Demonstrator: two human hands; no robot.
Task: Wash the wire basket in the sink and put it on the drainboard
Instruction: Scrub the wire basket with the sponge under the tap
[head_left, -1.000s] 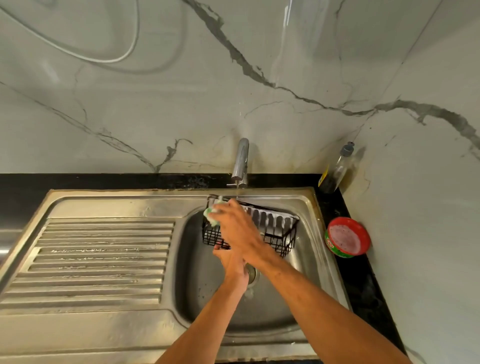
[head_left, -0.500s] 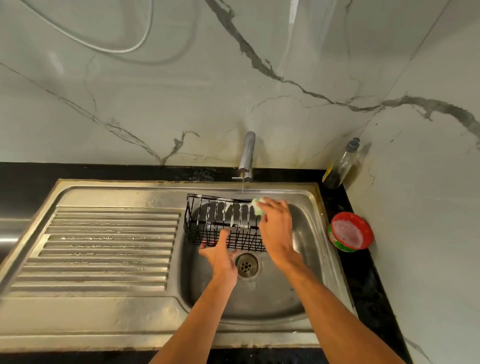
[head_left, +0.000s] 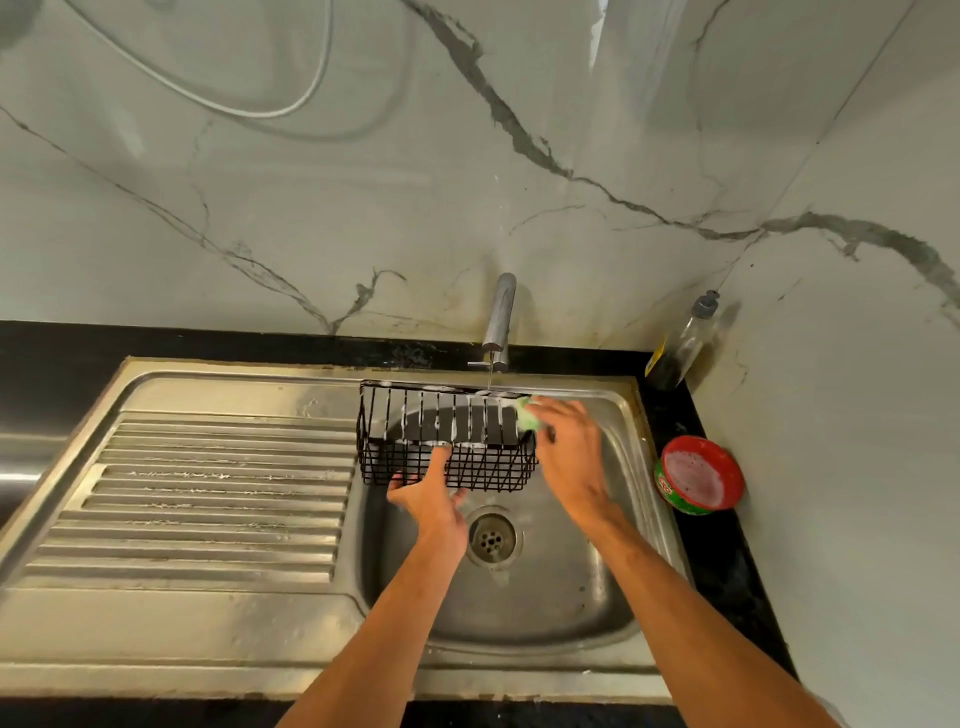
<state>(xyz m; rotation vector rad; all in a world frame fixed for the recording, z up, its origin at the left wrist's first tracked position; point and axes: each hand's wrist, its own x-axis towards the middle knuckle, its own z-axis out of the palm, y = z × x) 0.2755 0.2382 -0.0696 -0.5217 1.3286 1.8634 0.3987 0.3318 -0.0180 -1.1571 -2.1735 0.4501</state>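
Just behind the drain, inside the sink: black wire basket, long side across the bowl, foam on its back slats. Hard to tell whether resting on the bowl's floor or lifted clear.

Gripped at the near wall by the left hand: thumb hooked up over the wall's top rim, other fingers curled at the bottom edge, wrist straight. Forearm coming in from the lower edge of the view, passing just left of the drain.

Behind and right of the drain, the right hand, back upward, slightly blurred. Fingers closed round a green sponge, pressing it against the upper rim at the basket's right end. Forearm slanting in from the lower right.

Straight behind the drain, a steel tap, with a thin thread of water falling onto the basket's back rim beside the sponge.

Well left of the drain, the ribbed drainboard, streaked with suds. Right of the drain, on the black counter, a red-and-green tub of dish soap. Farther behind and right of the drain, in the corner, a clear bottle with a grey cap.
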